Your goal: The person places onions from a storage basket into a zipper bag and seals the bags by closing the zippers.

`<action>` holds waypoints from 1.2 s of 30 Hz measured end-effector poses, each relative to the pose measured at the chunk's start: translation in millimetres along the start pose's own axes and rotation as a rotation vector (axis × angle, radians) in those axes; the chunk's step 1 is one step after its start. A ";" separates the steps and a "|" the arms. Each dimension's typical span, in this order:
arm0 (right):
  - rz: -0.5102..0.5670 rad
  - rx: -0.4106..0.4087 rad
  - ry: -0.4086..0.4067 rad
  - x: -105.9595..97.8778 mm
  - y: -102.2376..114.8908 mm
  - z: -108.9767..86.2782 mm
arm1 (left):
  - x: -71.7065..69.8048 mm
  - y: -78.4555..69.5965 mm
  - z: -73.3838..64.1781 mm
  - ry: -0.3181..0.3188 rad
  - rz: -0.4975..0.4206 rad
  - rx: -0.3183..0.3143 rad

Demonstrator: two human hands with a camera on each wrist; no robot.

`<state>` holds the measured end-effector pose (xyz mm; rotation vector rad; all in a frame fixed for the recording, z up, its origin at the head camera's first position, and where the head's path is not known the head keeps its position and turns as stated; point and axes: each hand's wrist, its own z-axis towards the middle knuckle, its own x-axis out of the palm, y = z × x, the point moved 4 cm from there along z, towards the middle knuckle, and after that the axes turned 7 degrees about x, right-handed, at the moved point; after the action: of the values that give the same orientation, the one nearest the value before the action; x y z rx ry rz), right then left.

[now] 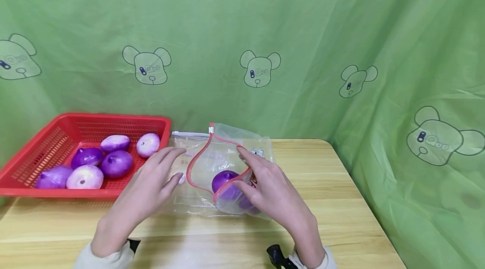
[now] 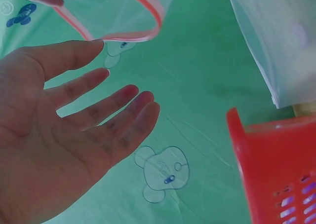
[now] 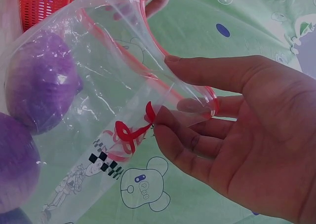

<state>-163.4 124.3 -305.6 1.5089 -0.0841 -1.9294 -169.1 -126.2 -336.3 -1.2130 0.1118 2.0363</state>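
A clear zip bag (image 1: 235, 142) with a red zip edge lies on its side, its mouth spread wide toward the left. Purple onions (image 3: 42, 81) are inside it. My right hand (image 1: 269, 185) holds the bag's red rim at the right, with the thumb at the near edge and the fingers curled about the rim in the right wrist view. Beside the mouth, my left hand (image 1: 153, 180) hovers with fingers apart and holds nothing. The left wrist view shows its palm (image 2: 64, 130) facing the bag's red edge, with the thumb tip close to it.
A red basket (image 1: 166, 134) at the left holds several purple and whitish onions (image 1: 117, 163). Another clear bag (image 1: 178, 195) with a white slider strip lies flat under the left hand. A green curtain (image 1: 212, 16) hangs behind and right of the wooden table (image 1: 322, 193).
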 end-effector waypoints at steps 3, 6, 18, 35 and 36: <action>-0.002 0.004 0.002 -0.4 0.0 -0.2 | 0.9 6.2 -0.6 0.003 0.000 -0.013; -0.001 0.012 0.008 -0.7 0.0 -0.3 | 1.3 12.0 -1.6 0.001 0.002 -0.025; 0.001 0.019 0.009 -1.0 -0.3 -0.4 | -8.4 47.2 -10.4 -0.038 0.009 -0.100; 0.004 0.011 0.009 0.4 -1.0 0.7 | -27.4 110.4 -41.6 -0.031 0.145 -0.397; 0.002 0.010 0.009 0.5 -0.9 0.9 | -28.4 113.7 -44.4 -0.022 0.158 -0.426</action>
<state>-164.6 124.4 -306.2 1.5233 -0.0912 -1.9230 -201.9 -242.1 -370.8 -1.4753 -0.2585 2.2846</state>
